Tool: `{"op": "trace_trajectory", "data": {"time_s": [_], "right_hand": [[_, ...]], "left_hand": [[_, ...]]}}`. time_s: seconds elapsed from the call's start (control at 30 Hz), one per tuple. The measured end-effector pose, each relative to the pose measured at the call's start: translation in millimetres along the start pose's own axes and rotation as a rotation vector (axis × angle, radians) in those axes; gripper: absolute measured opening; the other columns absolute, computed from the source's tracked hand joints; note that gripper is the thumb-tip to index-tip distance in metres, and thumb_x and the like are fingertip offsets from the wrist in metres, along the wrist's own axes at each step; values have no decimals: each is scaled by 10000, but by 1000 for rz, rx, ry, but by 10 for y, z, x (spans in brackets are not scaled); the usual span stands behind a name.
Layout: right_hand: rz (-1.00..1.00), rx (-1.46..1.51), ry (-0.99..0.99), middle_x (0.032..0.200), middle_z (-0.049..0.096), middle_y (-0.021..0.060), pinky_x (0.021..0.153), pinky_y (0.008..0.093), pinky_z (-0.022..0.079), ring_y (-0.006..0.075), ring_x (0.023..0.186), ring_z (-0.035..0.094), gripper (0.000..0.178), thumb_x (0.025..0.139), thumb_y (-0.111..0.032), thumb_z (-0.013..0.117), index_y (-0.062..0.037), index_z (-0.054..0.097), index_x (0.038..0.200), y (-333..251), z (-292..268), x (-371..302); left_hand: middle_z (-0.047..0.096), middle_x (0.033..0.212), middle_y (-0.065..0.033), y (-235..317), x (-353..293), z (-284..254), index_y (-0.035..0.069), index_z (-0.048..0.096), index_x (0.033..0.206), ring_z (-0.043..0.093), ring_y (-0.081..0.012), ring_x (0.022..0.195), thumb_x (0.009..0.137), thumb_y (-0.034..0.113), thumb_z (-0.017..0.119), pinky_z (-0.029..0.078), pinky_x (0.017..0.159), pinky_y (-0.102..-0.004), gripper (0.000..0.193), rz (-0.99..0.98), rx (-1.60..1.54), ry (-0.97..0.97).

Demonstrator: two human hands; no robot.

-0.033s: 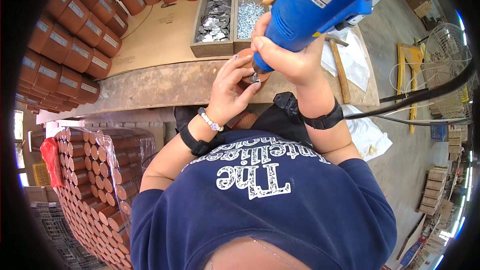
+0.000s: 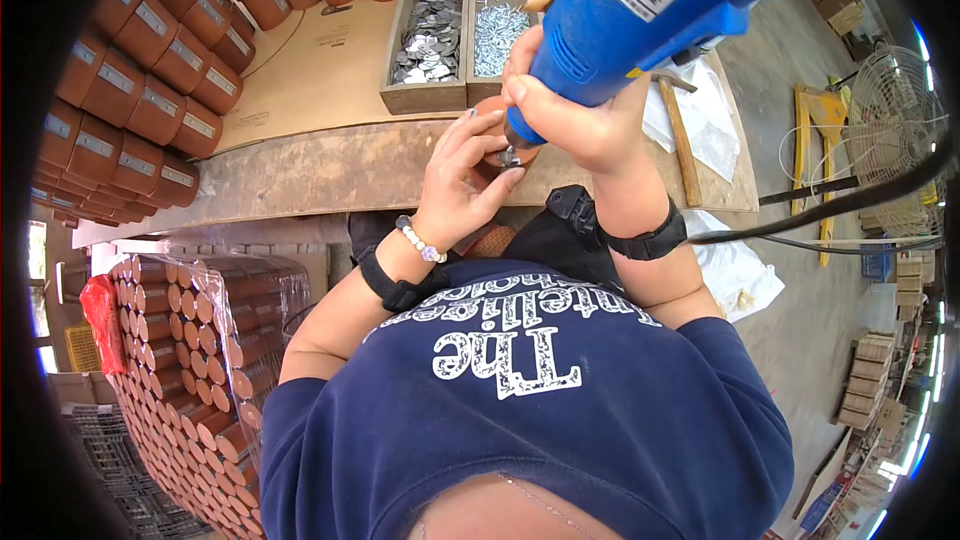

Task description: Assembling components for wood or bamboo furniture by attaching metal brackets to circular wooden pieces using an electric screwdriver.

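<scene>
My right hand (image 2: 585,120) is wrapped round the body of a blue power screwdriver (image 2: 610,35), held at a slant with its nose pointing down and left. The tool's tip meets a small metal piece (image 2: 510,158) on a reddish-brown cylinder (image 2: 488,106). Curled round the near left side of this cylinder, my left hand (image 2: 462,168) holds it at the table's front edge, fingers over the top and thumb near the metal piece. My hands and the tool hide much of the cylinder, and the exact contact at the tip is too small to make out.
Beyond my hands stand a wooden box of flat metal pieces (image 2: 430,40) and another of screws (image 2: 500,40). A hammer (image 2: 680,135) lies right on white sheeting. Stacked brown cylinders (image 2: 140,90) rise at the left; a wrapped stack (image 2: 190,360) stands below. A black cable (image 2: 830,205) crosses the right.
The power screwdriver has shifted very slightly to the right, and my left thumb has moved a little away from the metal piece. Everything else looks the same.
</scene>
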State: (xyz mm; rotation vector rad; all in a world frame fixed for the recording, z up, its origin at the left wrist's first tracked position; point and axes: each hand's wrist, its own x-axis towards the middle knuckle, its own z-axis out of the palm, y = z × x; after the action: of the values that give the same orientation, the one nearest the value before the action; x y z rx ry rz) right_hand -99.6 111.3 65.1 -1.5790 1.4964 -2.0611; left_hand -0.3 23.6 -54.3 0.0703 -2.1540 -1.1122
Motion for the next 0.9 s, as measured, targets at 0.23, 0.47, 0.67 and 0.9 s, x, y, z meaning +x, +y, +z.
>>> {"op": "trace_trajectory", "data": {"time_s": [0.23,0.47,0.67,0.9], "right_hand": [[-57,-80,-16,660,548,67,558,241,433,113,589,531,427,631,-14,586,24,391,1010,35,-23,8],[42,227,185,692,566,48,534,242,453,121,581,553,385,619,12,614,-5,472,976,77,-91,23],[-167,295,222,759,515,127,661,412,432,228,646,513,486,716,-67,468,0,284,1160,-217,-435,19],[-305,315,225,775,497,126,658,401,411,226,678,489,485,708,-69,448,7,286,1158,-416,-681,-186]], "left_hand": [[501,1076,-137,30,16,25,44,531,900,457,-319,1028,590,144,707,331,919,-413,371,-45,44,-27],[407,1062,-131,244,135,76,46,453,1073,482,-241,888,541,163,761,453,678,-304,626,-62,242,120],[394,1118,-163,57,230,-59,70,455,1081,416,-319,1045,519,161,758,383,857,-360,644,-74,276,-107],[384,1186,-165,67,366,-493,77,479,1109,420,-320,1074,548,149,741,378,883,-350,623,-20,300,-352]]}}
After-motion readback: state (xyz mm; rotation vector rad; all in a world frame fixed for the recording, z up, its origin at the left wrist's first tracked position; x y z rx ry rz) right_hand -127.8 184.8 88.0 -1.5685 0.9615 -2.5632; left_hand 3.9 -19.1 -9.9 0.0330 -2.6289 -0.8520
